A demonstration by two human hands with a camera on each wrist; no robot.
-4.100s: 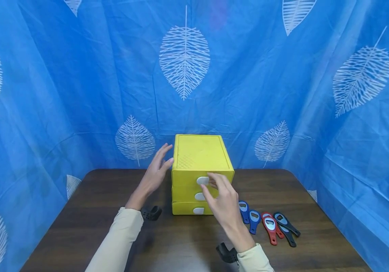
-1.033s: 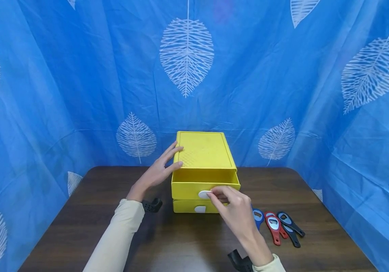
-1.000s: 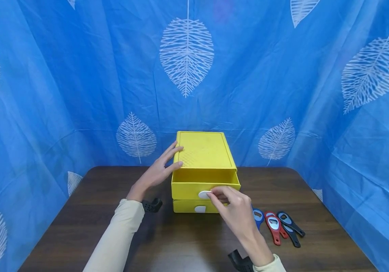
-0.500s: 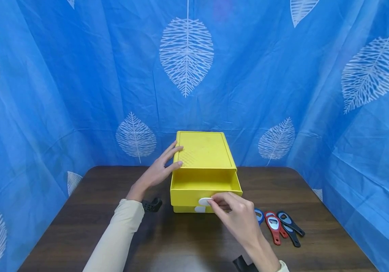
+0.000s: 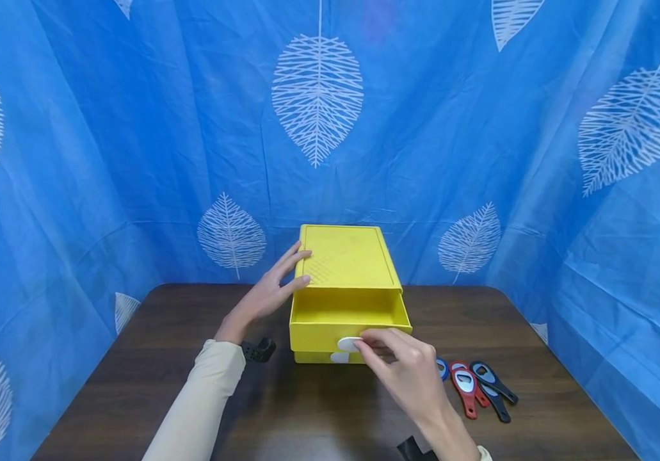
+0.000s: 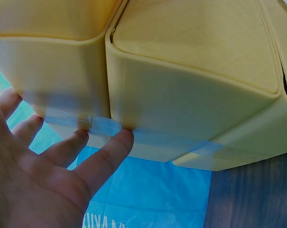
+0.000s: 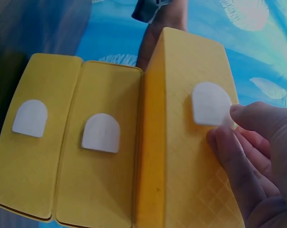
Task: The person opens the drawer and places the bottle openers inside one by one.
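Note:
A yellow drawer unit [image 5: 347,256] with three drawers stands on the table. Its top drawer [image 5: 306,333] is pulled out toward me, and the inside that shows is bare. My right hand [image 5: 413,371] pinches the white drawer handle [image 5: 348,344] between thumb and fingers; the right wrist view shows the thumb at the edge of that handle [image 7: 209,102]. My left hand [image 5: 266,294] rests against the unit's left side, fingers spread, with the fingertips over its top left edge. In the left wrist view the fingers [image 6: 110,154] touch the yellow side wall.
Two lower drawers [image 7: 96,180] are closed, each with a white handle. Right of my right hand lie several bottle openers: a blue one [image 5: 442,367] partly hidden by the hand, red ones [image 5: 465,387] and black ones [image 5: 495,384]. A blue leaf-print cloth [image 5: 364,128] hangs behind the table.
Earlier the top drawer was closed and both hands were just off the unit. The right hand has since drawn the drawer forward by its handle, with the left hand against the side.

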